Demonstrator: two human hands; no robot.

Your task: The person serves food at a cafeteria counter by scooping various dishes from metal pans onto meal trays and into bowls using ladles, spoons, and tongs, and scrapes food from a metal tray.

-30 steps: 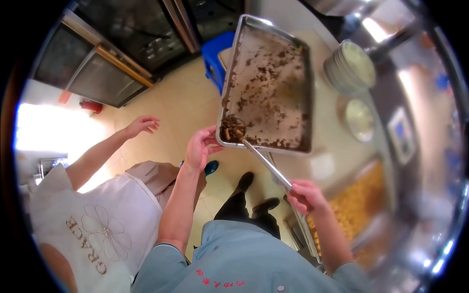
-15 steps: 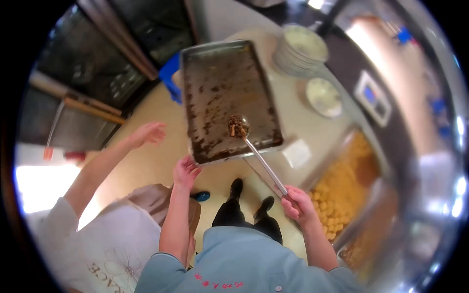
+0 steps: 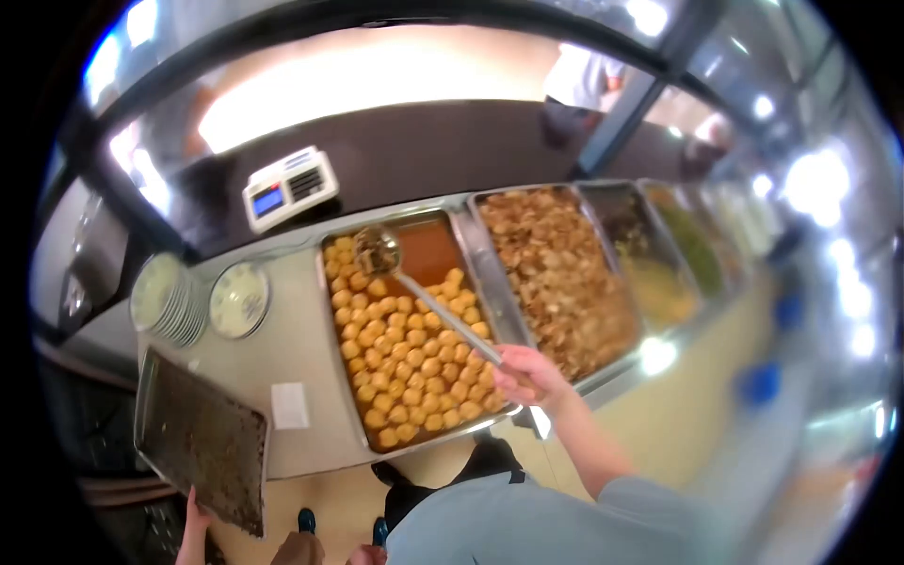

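Observation:
My right hand (image 3: 529, 375) is closed around the handle of a long metal ladle (image 3: 443, 309). Dark brown chopped food (image 3: 373, 252) fills the ladle's bowl, over the far left corner of a metal pan (image 3: 350, 421). Round golden balls (image 3: 414, 358) lie in brown sauce (image 3: 428, 247) in that pan. What looks like my left hand (image 3: 365, 556) is cut off by the bottom edge, its fingers unclear. At the lower left, another person's hand (image 3: 195, 516) grips the stained baking tray (image 3: 202, 438) by its near edge.
Stacked bowls (image 3: 168, 299), a separate bowl (image 3: 239, 298) and a white card (image 3: 290, 406) are on the counter (image 3: 311, 353). A scale (image 3: 290, 188) rests on the dark ledge behind. Rightward stand a pan of chopped brown food (image 3: 556, 273) and more food pans.
My view has swung right to the food pans. The loaded ladle has moved from above the tray to above the golden balls. My left hand has let go of the tray.

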